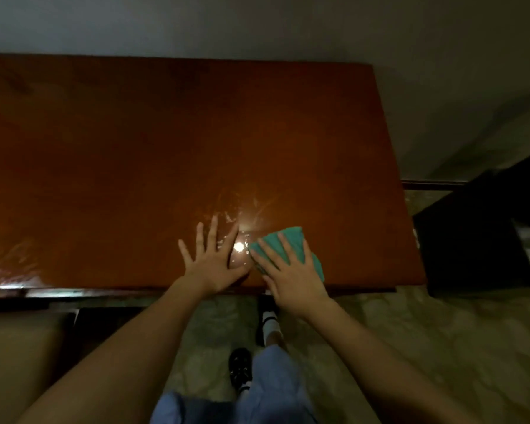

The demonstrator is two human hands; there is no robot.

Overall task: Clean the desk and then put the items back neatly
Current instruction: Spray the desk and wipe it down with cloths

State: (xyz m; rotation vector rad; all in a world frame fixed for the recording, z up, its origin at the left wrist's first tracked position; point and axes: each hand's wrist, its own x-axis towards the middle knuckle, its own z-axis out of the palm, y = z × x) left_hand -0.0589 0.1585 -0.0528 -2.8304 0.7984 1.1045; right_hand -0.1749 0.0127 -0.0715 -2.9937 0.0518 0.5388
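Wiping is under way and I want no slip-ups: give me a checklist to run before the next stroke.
1. Green cloth under right hand, fingers spread flat on it: ok.
2. Left hand flat on the desk, bracing: ok.
3. Desk surface ahead free of items: ok.
4. Cloth close to the near edge, may slip off: not ok.
5. Smears around the light glare: not ok.
6. Items to put back: cannot tell, none in view.

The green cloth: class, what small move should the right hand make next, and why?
Probably slide the green cloth left with the right hand across the desk: streaks show near the glare, and the left hand rests flat beside them.
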